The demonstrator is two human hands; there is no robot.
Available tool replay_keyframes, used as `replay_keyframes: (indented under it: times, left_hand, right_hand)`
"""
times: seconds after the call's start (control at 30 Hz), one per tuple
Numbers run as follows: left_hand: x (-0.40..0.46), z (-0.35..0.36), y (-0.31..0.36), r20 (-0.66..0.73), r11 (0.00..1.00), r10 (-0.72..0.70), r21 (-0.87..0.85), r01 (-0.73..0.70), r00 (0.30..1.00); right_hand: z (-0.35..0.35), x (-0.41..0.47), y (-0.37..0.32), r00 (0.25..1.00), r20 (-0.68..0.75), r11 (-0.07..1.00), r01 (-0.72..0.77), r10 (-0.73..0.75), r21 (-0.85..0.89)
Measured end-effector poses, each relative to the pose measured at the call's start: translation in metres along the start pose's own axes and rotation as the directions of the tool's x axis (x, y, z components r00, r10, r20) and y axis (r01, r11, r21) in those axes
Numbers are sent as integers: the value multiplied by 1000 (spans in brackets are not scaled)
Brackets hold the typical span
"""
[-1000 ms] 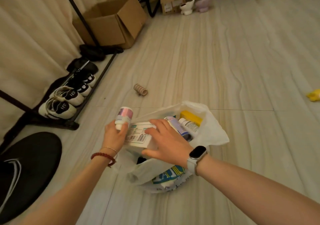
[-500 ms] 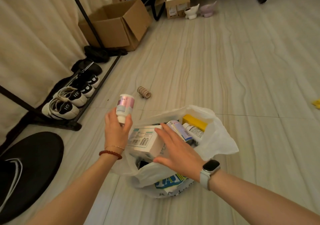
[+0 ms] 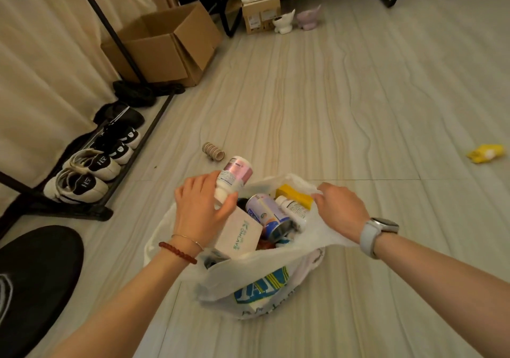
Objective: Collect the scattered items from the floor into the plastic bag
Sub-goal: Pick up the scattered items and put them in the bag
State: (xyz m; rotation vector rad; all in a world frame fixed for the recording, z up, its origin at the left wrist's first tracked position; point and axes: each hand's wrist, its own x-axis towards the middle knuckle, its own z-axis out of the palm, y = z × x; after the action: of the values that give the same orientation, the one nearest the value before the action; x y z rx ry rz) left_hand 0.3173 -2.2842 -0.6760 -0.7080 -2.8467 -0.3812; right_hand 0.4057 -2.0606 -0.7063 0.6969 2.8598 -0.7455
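Observation:
A white plastic bag (image 3: 248, 277) with blue print sits open on the floor. Inside it lie a white box (image 3: 239, 236), a blue can (image 3: 266, 212), a small white bottle (image 3: 294, 209) and a yellow box (image 3: 292, 194). My left hand (image 3: 200, 210) holds a white bottle with a pink label (image 3: 234, 177) over the bag's left side, above the white box. My right hand (image 3: 340, 207) pinches the bag's right rim and holds it open. A brown ribbed roll (image 3: 213, 151) lies on the floor beyond the bag. A yellow item (image 3: 485, 153) lies far right.
A black shoe rack (image 3: 82, 206) with sneakers (image 3: 80, 182) stands at the left under a curtain. An open cardboard box (image 3: 165, 45) and smaller boxes (image 3: 260, 12) stand at the back, beside two small cat-shaped pots (image 3: 296, 19). A black round seat (image 3: 36, 280) is at lower left.
My left hand carried the pink-label bottle right, over the bag. My right hand left the white box, which dropped deeper into the bag, and took hold of the right rim.

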Motion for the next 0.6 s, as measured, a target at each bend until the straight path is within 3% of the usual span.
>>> replay_keyframes:
  times: [0.13, 0.27, 0.5, 0.53, 0.6]
  left_hand:
    - [1, 3, 45, 123, 969, 232, 62, -241, 965]
    - [-7, 21, 68, 358, 878, 367, 172, -446, 859]
    - [-16, 21, 64, 570, 878, 388, 8, -478, 724]
    - [-19, 23, 62, 559, 881, 391, 3, -473, 732]
    - [-22, 25, 61, 429, 916, 360, 6, -401, 829]
  right_hand:
    - [-8, 1, 7, 989, -146, 988, 31, -10, 148]
    - [-9, -3, 11, 988, -156, 968, 38, 1, 247]
    - [-14, -9, 16, 993, -119, 934, 55, -13, 354]
    - [-15, -10, 16, 993, -118, 933, 67, -27, 355]
    - [-17, -12, 16, 990, -130, 931, 99, -56, 351]
